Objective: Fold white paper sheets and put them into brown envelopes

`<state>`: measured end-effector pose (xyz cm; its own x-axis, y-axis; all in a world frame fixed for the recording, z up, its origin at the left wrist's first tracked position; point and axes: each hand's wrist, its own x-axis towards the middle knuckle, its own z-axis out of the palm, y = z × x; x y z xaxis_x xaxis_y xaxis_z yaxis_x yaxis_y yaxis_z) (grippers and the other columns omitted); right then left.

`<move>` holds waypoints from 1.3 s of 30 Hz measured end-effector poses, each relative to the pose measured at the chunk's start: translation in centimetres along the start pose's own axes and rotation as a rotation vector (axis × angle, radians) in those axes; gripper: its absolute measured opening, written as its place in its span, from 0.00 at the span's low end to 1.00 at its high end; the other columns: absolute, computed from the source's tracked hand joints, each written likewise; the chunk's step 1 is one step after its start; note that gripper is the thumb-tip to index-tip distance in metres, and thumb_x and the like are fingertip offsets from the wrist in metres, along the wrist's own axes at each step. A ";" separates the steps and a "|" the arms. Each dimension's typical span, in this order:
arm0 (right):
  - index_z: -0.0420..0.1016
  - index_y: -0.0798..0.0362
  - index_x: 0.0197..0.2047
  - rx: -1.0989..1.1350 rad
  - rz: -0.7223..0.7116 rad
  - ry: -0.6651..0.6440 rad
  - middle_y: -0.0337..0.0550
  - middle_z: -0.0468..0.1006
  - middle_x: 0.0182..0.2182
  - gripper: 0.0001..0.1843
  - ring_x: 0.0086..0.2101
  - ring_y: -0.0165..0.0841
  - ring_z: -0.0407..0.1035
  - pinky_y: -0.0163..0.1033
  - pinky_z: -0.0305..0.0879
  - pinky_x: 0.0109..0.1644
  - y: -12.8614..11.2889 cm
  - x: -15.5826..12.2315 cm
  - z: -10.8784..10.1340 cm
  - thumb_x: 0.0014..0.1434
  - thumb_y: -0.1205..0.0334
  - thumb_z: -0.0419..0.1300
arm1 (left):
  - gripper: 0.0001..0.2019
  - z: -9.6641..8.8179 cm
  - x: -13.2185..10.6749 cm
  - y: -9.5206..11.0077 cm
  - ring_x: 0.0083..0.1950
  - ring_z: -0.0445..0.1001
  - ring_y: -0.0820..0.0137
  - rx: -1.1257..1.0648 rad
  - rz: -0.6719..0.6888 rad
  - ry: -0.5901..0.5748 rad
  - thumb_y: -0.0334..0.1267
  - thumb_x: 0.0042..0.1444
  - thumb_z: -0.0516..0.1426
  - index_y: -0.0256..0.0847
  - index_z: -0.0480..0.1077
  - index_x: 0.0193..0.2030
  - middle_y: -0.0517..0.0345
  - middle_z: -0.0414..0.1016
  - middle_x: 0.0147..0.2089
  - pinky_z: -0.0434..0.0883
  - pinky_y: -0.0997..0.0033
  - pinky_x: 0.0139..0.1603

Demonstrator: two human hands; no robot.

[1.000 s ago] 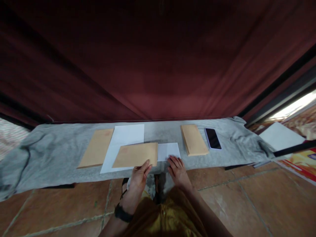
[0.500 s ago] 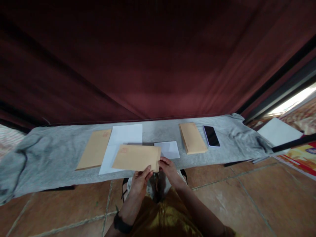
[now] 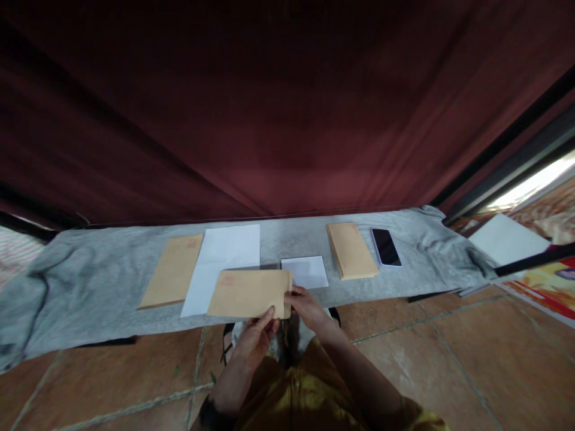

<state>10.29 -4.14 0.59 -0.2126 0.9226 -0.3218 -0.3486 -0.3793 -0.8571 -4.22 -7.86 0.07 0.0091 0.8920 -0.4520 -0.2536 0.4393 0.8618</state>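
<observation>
Two hands grip one flat, tan paper envelope [image 3: 249,293]: the left hand [image 3: 257,336] pinches its near edge, thumb on top, and the right hand [image 3: 309,308] closes on its right end. Left of the grip lie one large white paper sheet [image 3: 229,244], partly under the envelope, and one tan envelope pile [image 3: 173,269]; to the right, one small white paper rectangle [image 3: 305,271], one tan envelope stack [image 3: 353,250] and one black-screened phone with a pale purple edge [image 3: 386,246]. Layers in both piles are uncountable. A second ago the right hand rested at the small white rectangle; now it holds the envelope, which sits nearer the body
</observation>
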 end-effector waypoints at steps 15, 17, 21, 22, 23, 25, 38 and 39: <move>0.82 0.50 0.37 -0.175 -0.124 -0.159 0.37 0.82 0.32 0.19 0.35 0.37 0.75 0.46 0.69 0.50 -1.5 -0.9 -1.5 0.51 0.44 0.69 | 0.55 -5.8 2.6 7.2 0.79 0.39 0.43 1.510 0.901 -0.302 0.47 0.45 0.70 0.48 0.48 0.76 0.40 0.36 0.80 0.43 0.35 0.74; 0.82 0.50 0.39 -0.180 -0.109 -0.182 0.37 0.82 0.33 0.20 0.35 0.36 0.74 0.45 0.69 0.50 -1.8 -1.2 -1.7 0.50 0.44 0.70 | 0.59 -6.0 3.7 7.6 0.79 0.38 0.43 1.596 0.907 -0.384 0.49 0.43 0.71 0.48 0.42 0.77 0.39 0.32 0.80 0.41 0.35 0.74; 0.82 0.50 0.40 -0.170 -0.078 -0.187 0.36 0.82 0.34 0.20 0.35 0.35 0.73 0.42 0.68 0.50 -2.1 -1.5 -2.1 0.49 0.46 0.71 | 0.66 -5.3 4.1 7.7 0.78 0.42 0.42 1.618 0.880 -0.511 0.52 0.40 0.72 0.47 0.36 0.78 0.37 0.37 0.79 0.39 0.34 0.74; 0.82 0.49 0.40 -0.174 -0.069 -0.181 0.36 0.82 0.34 0.19 0.36 0.35 0.73 0.42 0.67 0.50 -2.1 -1.5 -2.2 0.49 0.46 0.71 | 0.66 -5.1 4.0 7.7 0.78 0.44 0.42 1.611 0.870 -0.523 0.52 0.40 0.72 0.47 0.36 0.78 0.38 0.41 0.79 0.40 0.34 0.74; 0.82 0.49 0.40 -0.181 -0.061 -0.175 0.36 0.82 0.34 0.19 0.36 0.35 0.73 0.42 0.67 0.49 -2.1 -1.5 -2.3 0.49 0.47 0.70 | 0.66 -5.0 3.8 7.7 0.77 0.46 0.42 1.603 0.859 -0.525 0.52 0.39 0.72 0.48 0.36 0.78 0.38 0.44 0.78 0.41 0.34 0.74; 0.82 0.49 0.40 -0.195 -0.050 -0.173 0.36 0.82 0.34 0.18 0.36 0.35 0.73 0.42 0.67 0.49 -2.1 -1.5 -2.4 0.51 0.47 0.70 | 0.66 -4.9 3.6 7.8 0.76 0.49 0.42 1.592 0.847 -0.504 0.52 0.39 0.72 0.49 0.36 0.78 0.40 0.49 0.76 0.44 0.35 0.74; 0.72 0.49 0.48 -0.541 -0.301 0.072 0.39 0.79 0.39 0.16 0.38 0.36 0.73 0.41 0.69 0.46 -1.0 0.0 -2.4 0.56 0.58 0.63 | 0.56 -5.7 2.1 9.4 0.74 0.52 0.45 1.653 0.918 -0.366 0.44 0.46 0.67 0.46 0.40 0.77 0.40 0.51 0.75 0.50 0.40 0.72; 0.71 0.50 0.50 -0.675 -0.354 0.186 0.41 0.79 0.39 0.18 0.39 0.37 0.73 0.42 0.69 0.46 -0.9 0.0 -2.3 0.55 0.61 0.63 | 0.55 -5.7 2.2 9.3 0.73 0.53 0.45 1.669 0.928 -0.350 0.44 0.46 0.67 0.46 0.41 0.77 0.40 0.52 0.75 0.49 0.40 0.72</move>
<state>12.67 -3.68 0.42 -0.0155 0.9999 0.0050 0.2761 0.0091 -0.9611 -12.09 -2.46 5.80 0.6508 0.7552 0.0783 0.7359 -0.6528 0.1800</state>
